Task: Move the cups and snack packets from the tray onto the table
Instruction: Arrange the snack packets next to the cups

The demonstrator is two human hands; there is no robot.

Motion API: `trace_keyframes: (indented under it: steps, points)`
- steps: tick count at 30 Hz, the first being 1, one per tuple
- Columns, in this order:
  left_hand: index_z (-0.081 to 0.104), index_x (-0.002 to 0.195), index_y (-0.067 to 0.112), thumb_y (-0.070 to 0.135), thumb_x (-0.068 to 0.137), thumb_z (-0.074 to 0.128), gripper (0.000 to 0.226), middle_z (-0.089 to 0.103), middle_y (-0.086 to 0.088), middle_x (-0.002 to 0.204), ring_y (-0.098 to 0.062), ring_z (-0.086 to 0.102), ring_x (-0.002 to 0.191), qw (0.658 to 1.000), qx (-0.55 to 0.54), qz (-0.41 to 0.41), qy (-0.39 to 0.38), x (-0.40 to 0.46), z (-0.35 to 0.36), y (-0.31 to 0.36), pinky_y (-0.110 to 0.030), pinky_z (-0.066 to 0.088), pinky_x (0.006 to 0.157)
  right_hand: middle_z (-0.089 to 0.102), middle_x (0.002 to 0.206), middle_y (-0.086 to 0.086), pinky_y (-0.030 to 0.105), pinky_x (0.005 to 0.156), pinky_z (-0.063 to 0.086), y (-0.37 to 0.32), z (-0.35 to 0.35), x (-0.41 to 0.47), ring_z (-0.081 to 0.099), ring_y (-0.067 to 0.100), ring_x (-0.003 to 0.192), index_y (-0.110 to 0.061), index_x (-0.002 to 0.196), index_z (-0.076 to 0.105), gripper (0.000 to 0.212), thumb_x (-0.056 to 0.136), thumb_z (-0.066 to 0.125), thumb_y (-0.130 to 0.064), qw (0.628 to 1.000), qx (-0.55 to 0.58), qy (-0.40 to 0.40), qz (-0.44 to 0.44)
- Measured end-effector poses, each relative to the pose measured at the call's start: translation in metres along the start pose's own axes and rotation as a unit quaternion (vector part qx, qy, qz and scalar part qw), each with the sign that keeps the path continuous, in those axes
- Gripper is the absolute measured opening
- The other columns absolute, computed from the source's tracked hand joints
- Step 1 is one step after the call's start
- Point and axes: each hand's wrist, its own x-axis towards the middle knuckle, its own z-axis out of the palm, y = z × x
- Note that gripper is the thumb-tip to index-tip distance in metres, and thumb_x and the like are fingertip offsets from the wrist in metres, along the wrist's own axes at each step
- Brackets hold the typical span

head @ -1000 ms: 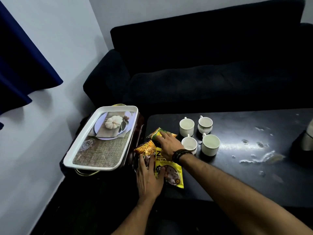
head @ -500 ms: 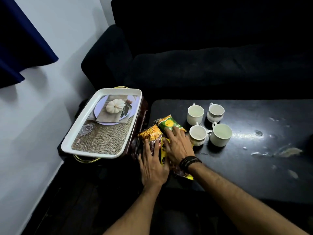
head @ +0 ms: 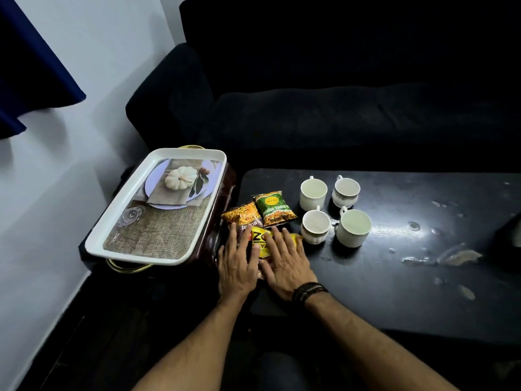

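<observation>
Since the earlier frame, both hands were drawn back toward the counter (head: 394,277) edge. Tray (head: 118,221) noted at left. Left hand (head: 236,266) and right hand (head: 284,266) laid flat, fingers spread, on packets (head: 262,221). Cups (head: 332,210) grouped at right.

4 cups (head: 313,192), 3 snack packets (head: 275,208), 1 tray (head: 135,244), 1 table (head: 394,277), 2 hands (head: 238,268).

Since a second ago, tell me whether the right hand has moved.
Yes. The right hand has pulled back from the green snack packet, toward the table's near edge, and now lies flat on the yellow packet.
</observation>
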Motion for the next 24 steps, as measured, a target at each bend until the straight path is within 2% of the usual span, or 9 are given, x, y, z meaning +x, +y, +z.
trace_keyframes:
  steps: [6, 7, 9, 11, 12, 14, 17, 20, 24]
  points:
    - [0.028, 0.151, 0.037, 0.054, 0.093, 0.029, 0.060, 0.013, 0.002, 0.165, -0.019, 0.030, 0.145, 1.000, -0.001, 0.000, 0.008, 0.006, 0.002, -0.002, -0.043, 0.030, 0.115, -0.002, 0.166, 0.001, 0.049, 0.121, -0.009, -0.002, -0.015, 0.014, -0.008, 0.021, 0.153, -0.023, 0.157, 0.008, 0.068, 0.096, 0.028, -0.047, 0.999, 0.033, -0.033, -0.017]
    - [0.027, 0.151, 0.038, 0.055, 0.093, 0.028, 0.060, 0.012, 0.002, 0.165, -0.020, 0.031, 0.145, 1.000, 0.001, 0.002, 0.008, 0.006, 0.003, -0.002, -0.042, 0.029, 0.115, 0.004, 0.165, 0.003, 0.050, 0.122, -0.005, -0.004, -0.022, 0.015, -0.001, 0.021, 0.153, -0.020, 0.156, 0.015, 0.065, 0.096, 0.030, -0.043, 0.998, 0.052, -0.013, -0.024]
    - [0.027, 0.151, 0.040, 0.059, 0.092, 0.023, 0.062, 0.013, 0.002, 0.165, -0.021, 0.032, 0.144, 1.000, 0.003, 0.012, 0.004, 0.007, 0.002, -0.003, -0.043, 0.030, 0.115, 0.025, 0.160, 0.009, 0.050, 0.123, 0.012, -0.010, -0.036, 0.022, 0.020, 0.024, 0.149, -0.015, 0.148, 0.033, 0.057, 0.094, 0.036, -0.033, 0.991, 0.083, 0.095, -0.046]
    - [0.026, 0.151, 0.041, 0.065, 0.091, 0.019, 0.065, 0.013, 0.002, 0.164, -0.021, 0.032, 0.143, 1.000, 0.000, 0.019, 0.004, 0.009, 0.002, -0.002, -0.044, 0.029, 0.115, 0.034, 0.154, 0.013, 0.047, 0.119, 0.025, -0.015, -0.047, 0.040, 0.030, 0.029, 0.143, -0.011, 0.143, 0.040, 0.052, 0.094, 0.042, -0.027, 0.980, 0.079, 0.175, -0.044]
    - [0.026, 0.151, 0.040, 0.065, 0.091, 0.020, 0.065, 0.012, 0.002, 0.165, -0.020, 0.031, 0.144, 1.000, 0.000, 0.019, 0.004, 0.011, 0.002, -0.002, -0.044, 0.028, 0.116, 0.031, 0.156, 0.014, 0.047, 0.120, 0.024, -0.015, -0.052, 0.050, 0.027, 0.030, 0.145, -0.011, 0.145, 0.038, 0.052, 0.095, 0.041, -0.028, 0.983, 0.072, 0.168, -0.028]
    - [0.026, 0.151, 0.038, 0.061, 0.094, 0.025, 0.062, 0.011, 0.004, 0.165, -0.019, 0.029, 0.145, 1.000, -0.003, 0.014, 0.001, 0.011, 0.003, -0.003, -0.043, 0.026, 0.117, 0.017, 0.162, 0.013, 0.049, 0.122, 0.017, -0.014, -0.057, 0.068, 0.015, 0.032, 0.150, -0.016, 0.152, 0.026, 0.058, 0.098, 0.039, -0.035, 0.994, 0.050, 0.094, 0.000]
    - [0.029, 0.151, 0.031, 0.053, 0.090, 0.035, 0.065, 0.008, 0.006, 0.165, -0.019, 0.027, 0.146, 1.000, -0.013, 0.012, 0.002, 0.013, 0.005, -0.004, -0.044, 0.025, 0.118, 0.005, 0.165, 0.006, 0.062, 0.119, 0.007, -0.013, -0.050, 0.091, 0.001, 0.033, 0.152, -0.032, 0.154, 0.017, 0.058, 0.099, 0.034, -0.044, 0.999, -0.024, -0.016, -0.046]
    - [0.026, 0.152, 0.032, 0.054, 0.088, 0.035, 0.068, 0.002, 0.006, 0.165, -0.019, 0.020, 0.149, 1.000, -0.021, 0.003, 0.006, 0.014, 0.006, -0.003, -0.043, 0.027, 0.118, 0.012, 0.164, 0.004, 0.070, 0.113, 0.001, -0.012, -0.043, 0.106, -0.002, 0.033, 0.152, -0.041, 0.152, 0.014, 0.051, 0.102, 0.021, -0.048, 0.995, -0.038, -0.086, -0.039]
    - [0.022, 0.152, 0.032, 0.054, 0.090, 0.036, 0.068, 0.005, 0.003, 0.165, -0.019, 0.024, 0.147, 0.999, -0.004, 0.022, 0.032, 0.013, 0.005, -0.003, -0.039, 0.033, 0.113, 0.017, 0.163, 0.008, 0.071, 0.113, 0.002, -0.008, -0.047, 0.117, -0.005, 0.033, 0.152, -0.039, 0.153, 0.016, 0.054, 0.100, 0.019, -0.053, 0.993, -0.058, -0.098, 0.031]
